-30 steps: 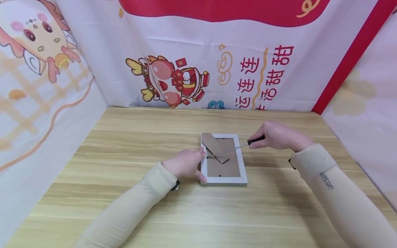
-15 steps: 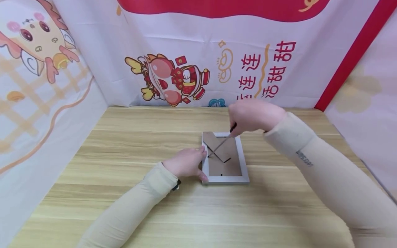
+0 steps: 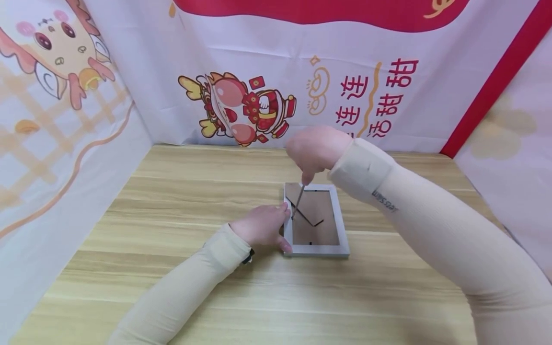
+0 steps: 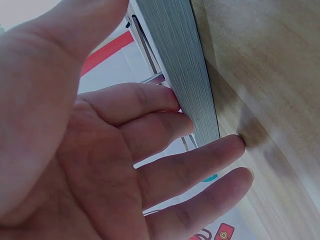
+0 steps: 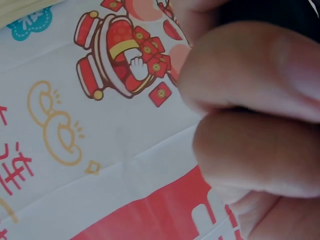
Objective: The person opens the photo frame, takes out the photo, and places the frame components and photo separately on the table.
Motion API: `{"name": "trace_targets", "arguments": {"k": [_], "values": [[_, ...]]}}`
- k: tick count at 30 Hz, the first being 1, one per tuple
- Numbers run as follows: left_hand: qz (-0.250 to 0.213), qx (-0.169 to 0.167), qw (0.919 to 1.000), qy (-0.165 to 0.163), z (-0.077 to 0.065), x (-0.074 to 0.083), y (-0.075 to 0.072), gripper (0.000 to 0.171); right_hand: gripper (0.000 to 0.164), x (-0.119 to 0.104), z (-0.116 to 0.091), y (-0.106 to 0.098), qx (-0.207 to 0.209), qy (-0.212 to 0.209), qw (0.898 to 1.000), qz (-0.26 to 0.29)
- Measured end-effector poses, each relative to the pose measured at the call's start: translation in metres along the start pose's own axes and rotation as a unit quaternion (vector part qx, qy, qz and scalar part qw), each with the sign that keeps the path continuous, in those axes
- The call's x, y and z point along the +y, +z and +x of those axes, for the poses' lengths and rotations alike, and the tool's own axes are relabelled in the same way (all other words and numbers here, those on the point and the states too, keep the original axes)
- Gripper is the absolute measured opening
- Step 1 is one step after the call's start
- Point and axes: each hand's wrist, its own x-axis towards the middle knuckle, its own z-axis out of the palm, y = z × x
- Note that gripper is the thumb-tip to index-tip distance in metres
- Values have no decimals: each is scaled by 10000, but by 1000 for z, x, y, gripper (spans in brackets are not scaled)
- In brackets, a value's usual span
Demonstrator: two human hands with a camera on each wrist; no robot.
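Note:
A picture frame [image 3: 340,225] with a pale silver border lies face down on the table, showing its brown backing board [image 3: 322,235] and slanted stand leg [image 3: 292,190]. Along its left side my left hand [image 3: 262,225] rests with fingers extended; in the left wrist view, fingertips [image 4: 175,125] touch the frame's side edge [image 4: 180,65]. From above the far end, my right hand [image 3: 316,149] grips a screwdriver [image 3: 299,201], its thin metal shaft slanting down to a small black tab at the left inner edge. Curled fingers [image 5: 250,70] hide most of the black handle [image 5: 270,10].
The wood-grain table [image 3: 194,191] extends around the frame. A printed cloth [image 3: 241,48] hangs behind its far edge, with more cloth at the left [image 3: 86,167] and right [image 3: 509,158]. Small black tabs [image 3: 310,243] line the backing.
My right hand has swung from the frame's right side to above its far end, turning the screwdriver steeper while its tip stays at the left inner edge. My left hand keeps its place.

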Motion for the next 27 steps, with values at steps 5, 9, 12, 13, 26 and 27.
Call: {"name": "trace_targets", "arguments": {"k": [5, 9, 12, 13, 26, 27], "values": [[31, 65, 10000, 55, -1, 0, -1, 95, 39, -11, 2, -4, 112, -129, 9988, -449], [54, 212, 9997, 126, -2, 0, 0, 86, 40, -20, 4, -7, 138, -248, 9965, -787], [37, 290, 9995, 157, -2, 0, 1, 79, 45, -23, 5, -9, 99, -266, 9959, -862], [35, 290, 9994, 158, -2, 0, 1, 79, 44, -23, 4, -8, 60, -229, 9963, -831], [8, 120, 9999, -49, -2, 0, 2, 92, 37, -21, 6, -8, 36, -102, 9986, -526], [13, 164, 9999, -30, -2, 0, 2, 91, 37, -23, 6, -9, 43, -146, 9981, -592]]}}
